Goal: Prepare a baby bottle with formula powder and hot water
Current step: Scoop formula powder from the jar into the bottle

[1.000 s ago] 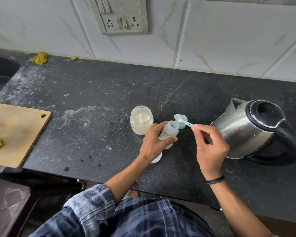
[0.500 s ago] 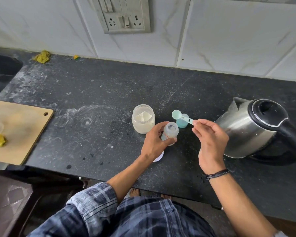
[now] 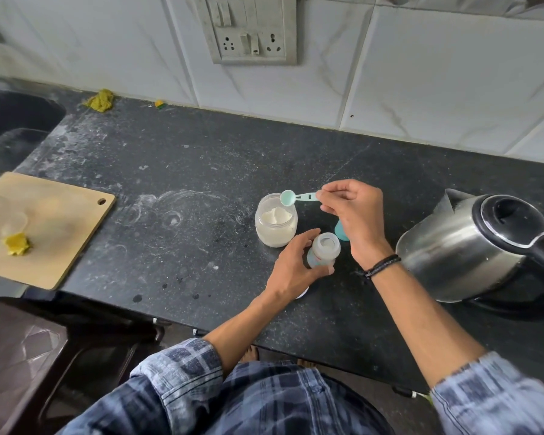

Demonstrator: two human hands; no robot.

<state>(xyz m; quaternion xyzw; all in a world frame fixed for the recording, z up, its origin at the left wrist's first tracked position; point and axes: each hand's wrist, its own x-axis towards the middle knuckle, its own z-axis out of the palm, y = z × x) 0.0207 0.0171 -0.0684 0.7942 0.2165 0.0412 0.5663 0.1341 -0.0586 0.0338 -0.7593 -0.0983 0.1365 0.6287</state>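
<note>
A small open baby bottle (image 3: 324, 251) stands on the black counter (image 3: 201, 183), with my left hand (image 3: 296, 265) wrapped around its side. Just behind it is an open jar of white formula powder (image 3: 275, 222). My right hand (image 3: 352, 215) pinches the handle of a teal measuring scoop (image 3: 297, 197), whose empty bowl hovers over the jar's far right rim. A teal bottle cap (image 3: 340, 232) shows partly behind my right hand. A steel electric kettle (image 3: 471, 246) with a black lid sits at the right.
A wooden cutting board (image 3: 44, 233) with a yellow scrap lies at the left edge. A sink (image 3: 10, 120) is at the far left. A white disc (image 3: 302, 293) peeks out under my left wrist. A socket panel (image 3: 248, 29) is on the tiled wall.
My right hand has carried the scoop leftward from above the bottle to over the powder jar. My left hand stays on the bottle.
</note>
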